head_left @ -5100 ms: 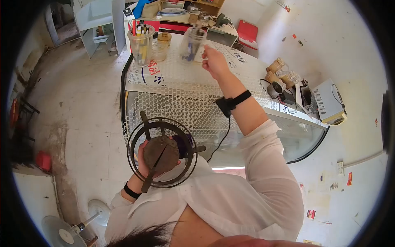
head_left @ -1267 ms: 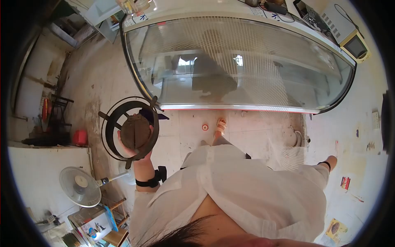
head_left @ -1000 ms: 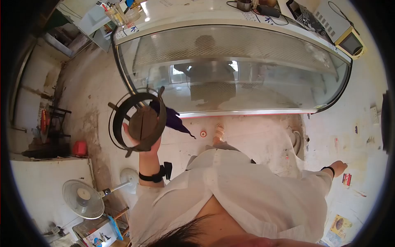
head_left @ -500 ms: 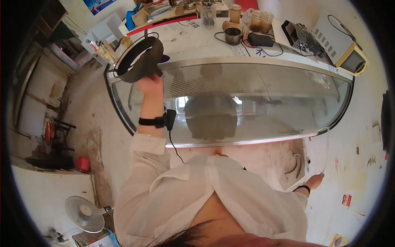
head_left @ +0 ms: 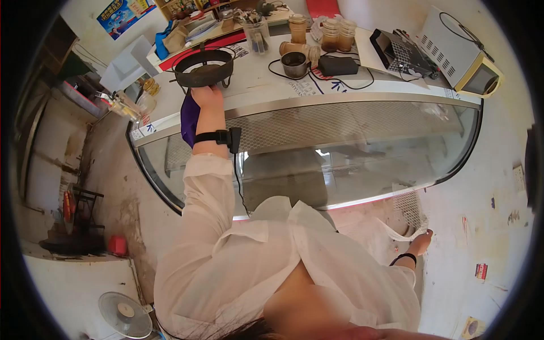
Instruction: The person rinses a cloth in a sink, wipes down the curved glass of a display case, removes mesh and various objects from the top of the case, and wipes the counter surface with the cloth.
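Note:
My left hand (head_left: 207,97) is closed round the near side of a black round metal stand (head_left: 222,75), a wide ring with short legs and a thin wire rim. The stand is over the counter's left end; whether it touches the top I cannot tell. A purple cloth (head_left: 189,122) hangs by that wrist, partly behind the forearm. Low on the right, my right hand (head_left: 420,242) grips the edge of a white mesh basket (head_left: 409,208), which is tilted and partly see-through.
A curved glass display counter (head_left: 351,141) stands in front of me. On its white top are glass jars (head_left: 330,37), a metal cup (head_left: 294,65), a black power adapter (head_left: 338,65) and a yellow-framed appliance (head_left: 479,79). A fan (head_left: 124,314) stands low left.
The stand has gone from tilted to nearly level over the countertop. The purple cloth now shows more fully. At right, the basket has swung up and into clearer view. My view has shifted.

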A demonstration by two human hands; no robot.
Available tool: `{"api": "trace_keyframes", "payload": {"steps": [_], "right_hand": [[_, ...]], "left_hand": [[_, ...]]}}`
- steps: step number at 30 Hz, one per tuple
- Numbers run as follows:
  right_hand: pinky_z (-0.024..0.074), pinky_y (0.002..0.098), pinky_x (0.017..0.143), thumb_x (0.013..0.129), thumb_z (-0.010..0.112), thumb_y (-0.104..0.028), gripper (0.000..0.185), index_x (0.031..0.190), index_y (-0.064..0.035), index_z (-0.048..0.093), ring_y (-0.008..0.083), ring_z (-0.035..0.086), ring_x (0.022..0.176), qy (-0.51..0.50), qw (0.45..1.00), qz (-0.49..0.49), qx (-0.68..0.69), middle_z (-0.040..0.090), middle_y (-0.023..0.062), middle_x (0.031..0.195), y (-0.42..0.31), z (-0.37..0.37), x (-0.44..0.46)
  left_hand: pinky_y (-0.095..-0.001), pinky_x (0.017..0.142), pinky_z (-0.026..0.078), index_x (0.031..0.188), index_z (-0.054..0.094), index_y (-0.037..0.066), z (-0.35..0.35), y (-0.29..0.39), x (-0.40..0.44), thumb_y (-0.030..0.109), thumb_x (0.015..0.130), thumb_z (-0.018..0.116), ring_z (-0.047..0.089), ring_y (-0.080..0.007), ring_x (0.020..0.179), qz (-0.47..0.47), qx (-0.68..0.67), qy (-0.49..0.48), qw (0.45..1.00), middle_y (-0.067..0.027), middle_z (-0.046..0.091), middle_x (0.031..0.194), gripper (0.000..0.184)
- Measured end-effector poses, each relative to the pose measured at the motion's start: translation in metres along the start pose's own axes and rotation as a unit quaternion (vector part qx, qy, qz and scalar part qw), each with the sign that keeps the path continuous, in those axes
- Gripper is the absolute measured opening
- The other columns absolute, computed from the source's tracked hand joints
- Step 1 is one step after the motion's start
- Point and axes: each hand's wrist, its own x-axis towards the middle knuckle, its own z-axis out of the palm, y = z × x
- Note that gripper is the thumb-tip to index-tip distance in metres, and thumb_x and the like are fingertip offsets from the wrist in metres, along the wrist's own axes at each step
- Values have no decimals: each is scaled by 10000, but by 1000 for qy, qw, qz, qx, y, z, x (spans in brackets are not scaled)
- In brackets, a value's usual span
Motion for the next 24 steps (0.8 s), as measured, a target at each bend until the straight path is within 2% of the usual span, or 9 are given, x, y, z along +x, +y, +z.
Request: {"api": "trace_keyframes", "payload": {"steps": [4,8,9,11,13,17,21,23,24], "right_hand": [[502,488,889,946,377,-145,384,1281,-158,563,354,620,1126,-25,999,18,23,653,146,1250,-2,0,-19],[508,490,877,929,375,-123,390,1269,-149,564,362,634,1079,-36,996,42,65,659,153,1227,-8,-8,-37],[509,493,867,924,373,-115,383,1253,-139,566,370,639,1054,-31,998,18,50,663,156,1211,1,1,-33],[509,497,857,918,371,-106,376,1237,-129,569,379,644,1030,-27,999,-10,36,666,160,1195,5,7,-30],[504,499,848,915,387,-103,346,1206,-105,574,398,639,1033,-83,992,64,75,668,166,1186,-38,-34,-67],[494,502,852,926,416,-114,315,1198,-104,574,398,633,1054,-31,999,-19,23,672,167,1175,4,34,-25],[486,511,862,940,462,-143,309,1229,-116,569,402,628,1069,-23,996,-73,50,669,174,1178,-12,48,-23],[483,514,864,944,468,-148,313,1239,-114,566,404,627,1070,-20,995,-89,50,669,183,1175,-17,51,-24],[461,501,920,938,454,-123,346,1265,-72,555,417,586,1131,-44,992,-95,74,628,207,1239,-19,51,-24]], "left_hand": [[-365,876,522,1188,578,43,-16,-42,28,272,971,568,634,-237,1022,57,109,-47,991,-81,643,1147,316],[-360,864,515,1206,576,59,-25,-51,38,315,983,556,636,-238,1013,49,124,-37,990,-74,643,1146,340],[-369,873,504,1225,567,73,-20,-37,32,336,986,554,619,-230,1012,28,230,-64,971,-64,636,1147,356],[-377,881,493,1244,559,88,-9,-9,16,358,990,552,603,-223,1012,9,335,-87,938,-55,630,1148,371],[-395,857,484,1246,549,104,-5,7,10,394,983,562,566,-209,1017,-61,318,-90,942,-38,616,1148,391],[-421,811,463,1202,554,144,-40,4,47,451,971,568,501,-190,1050,-162,271,-187,930,-11,583,1161,385],[-383,768,448,1150,553,160,-44,45,60,530,970,534,511,-178,954,-279,315,-229,878,4,577,1104,411],[-369,724,449,1126,603,162,-65,53,78,546,978,498,511,-177,928,-311,404,-296,808,12,573,1100,425],[-365,709,449,1118,620,162,-80,54,90,552,980,486,510,-177,919,-320,433,-318,781,14,571,1098,434]]}}
